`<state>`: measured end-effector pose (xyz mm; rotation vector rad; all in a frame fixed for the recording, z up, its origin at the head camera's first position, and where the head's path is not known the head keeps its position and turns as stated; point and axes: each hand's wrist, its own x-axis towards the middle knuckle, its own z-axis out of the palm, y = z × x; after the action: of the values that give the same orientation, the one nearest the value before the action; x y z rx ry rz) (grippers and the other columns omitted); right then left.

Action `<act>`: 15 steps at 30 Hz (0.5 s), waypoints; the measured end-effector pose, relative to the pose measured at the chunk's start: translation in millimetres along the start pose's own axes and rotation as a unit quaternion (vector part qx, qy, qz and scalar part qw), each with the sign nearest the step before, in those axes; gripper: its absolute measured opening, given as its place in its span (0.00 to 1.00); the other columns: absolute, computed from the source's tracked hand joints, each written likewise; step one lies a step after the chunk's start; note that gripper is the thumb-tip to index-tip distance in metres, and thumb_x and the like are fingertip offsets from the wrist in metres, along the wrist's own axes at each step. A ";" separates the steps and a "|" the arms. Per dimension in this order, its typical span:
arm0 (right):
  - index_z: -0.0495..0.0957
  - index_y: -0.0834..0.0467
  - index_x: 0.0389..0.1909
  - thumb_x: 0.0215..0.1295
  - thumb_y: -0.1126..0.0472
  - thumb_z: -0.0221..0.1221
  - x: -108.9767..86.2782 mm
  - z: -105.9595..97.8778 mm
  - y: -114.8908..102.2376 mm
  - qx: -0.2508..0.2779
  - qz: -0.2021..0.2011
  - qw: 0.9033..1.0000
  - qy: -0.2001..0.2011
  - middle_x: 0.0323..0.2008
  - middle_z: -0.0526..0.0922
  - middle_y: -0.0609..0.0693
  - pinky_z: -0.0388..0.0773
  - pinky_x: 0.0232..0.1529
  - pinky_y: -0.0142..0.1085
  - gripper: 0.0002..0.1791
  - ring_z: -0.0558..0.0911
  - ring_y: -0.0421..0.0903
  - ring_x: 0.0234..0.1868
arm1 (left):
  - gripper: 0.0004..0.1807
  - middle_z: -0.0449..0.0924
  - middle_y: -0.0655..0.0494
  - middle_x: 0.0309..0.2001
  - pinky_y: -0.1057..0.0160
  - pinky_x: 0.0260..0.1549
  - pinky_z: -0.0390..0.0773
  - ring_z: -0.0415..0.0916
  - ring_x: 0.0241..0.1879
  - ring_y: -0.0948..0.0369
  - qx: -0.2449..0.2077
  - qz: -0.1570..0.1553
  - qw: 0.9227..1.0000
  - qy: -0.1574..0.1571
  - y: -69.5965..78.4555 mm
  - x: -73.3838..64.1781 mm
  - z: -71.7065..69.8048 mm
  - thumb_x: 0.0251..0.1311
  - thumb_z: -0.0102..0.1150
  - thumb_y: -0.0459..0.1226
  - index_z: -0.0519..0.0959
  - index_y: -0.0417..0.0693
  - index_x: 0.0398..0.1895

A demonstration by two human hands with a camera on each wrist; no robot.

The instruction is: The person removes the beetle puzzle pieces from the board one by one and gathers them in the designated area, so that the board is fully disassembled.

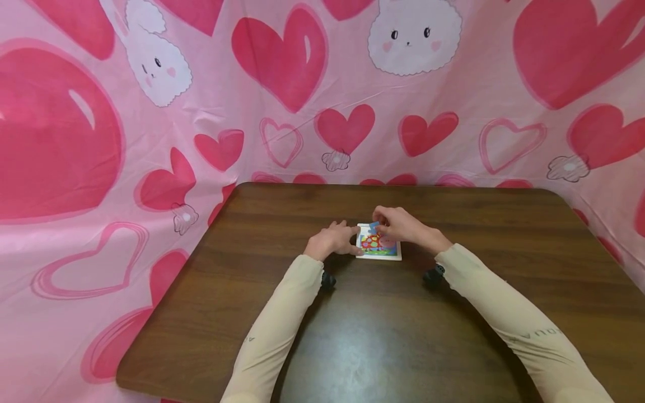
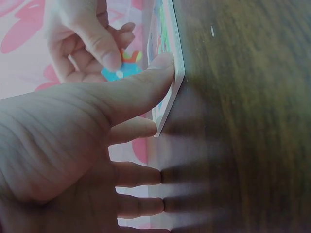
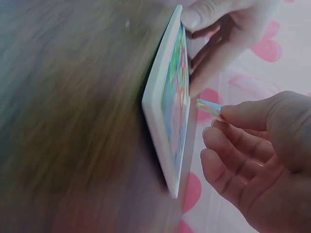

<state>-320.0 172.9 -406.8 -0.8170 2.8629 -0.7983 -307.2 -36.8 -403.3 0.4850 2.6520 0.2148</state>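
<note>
A small square jigsaw puzzle board (image 1: pixel 380 258) with a white rim lies flat on the table, showing a bright picture with a red, spotted shape on green and blue. At its left edge, my left hand (image 1: pixel 328 240) steadies it: the thumb rests on the near left corner and the index fingertip touches the far side, while the other fingers reach down to the tabletop. Over the board's far right part, my right hand (image 1: pixel 405 228) pinches a light blue puzzle piece (image 2: pixel 121 71) with a bit of yellow and red between thumb and fingers. In the right wrist view this piece (image 3: pixel 210 106) is tilted and raised off the board.
The brown wooden table (image 1: pixel 373 319) extends on every side of the board. Behind and to the left hangs a pink cloth (image 1: pixel 216 84) printed with hearts and rabbits. Dark wrist devices (image 1: pixel 433 276) sit under both cream sleeves.
</note>
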 end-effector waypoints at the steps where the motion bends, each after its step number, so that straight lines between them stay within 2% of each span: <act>1: 0.76 0.59 0.45 0.64 0.64 0.63 -1.7 -1.1 2.5 0.000 0.002 1.000 0.001 0.35 0.82 0.51 0.80 0.40 0.41 0.11 0.78 0.46 0.33 | 0.42 0.49 0.51 0.79 0.36 0.70 0.55 0.44 0.78 0.46 -0.001 -0.001 1.000 0.000 0.2 0.0 0.1 0.59 0.61 0.59 0.59 0.67 0.75; 8: 0.76 0.60 0.42 0.63 0.64 0.64 -14.6 -10.0 18.2 -0.011 0.000 1.000 0.018 0.32 0.82 0.51 0.76 0.35 0.37 0.09 0.76 0.45 0.31 | 0.42 0.49 0.52 0.79 0.35 0.68 0.57 0.44 0.78 0.47 -0.014 -0.010 1.000 -0.002 0.0 0.0 0.9 0.57 0.63 0.59 0.59 0.69 0.75; 15: 0.76 0.58 0.42 0.62 0.64 0.65 -23.1 -20.9 29.5 -0.012 0.022 0.999 0.027 0.32 0.81 0.52 0.76 0.33 0.35 0.10 0.75 0.46 0.30 | 0.42 0.50 0.51 0.78 0.35 0.69 0.57 0.45 0.78 0.46 -0.009 -0.003 1.000 0.004 -0.7 -0.3 0.6 0.57 0.64 0.58 0.60 0.68 0.75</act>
<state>-318.2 215.8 -405.2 -0.7446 2.9326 -0.7957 -306.9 -37.5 -403.9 0.4705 2.6563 0.2376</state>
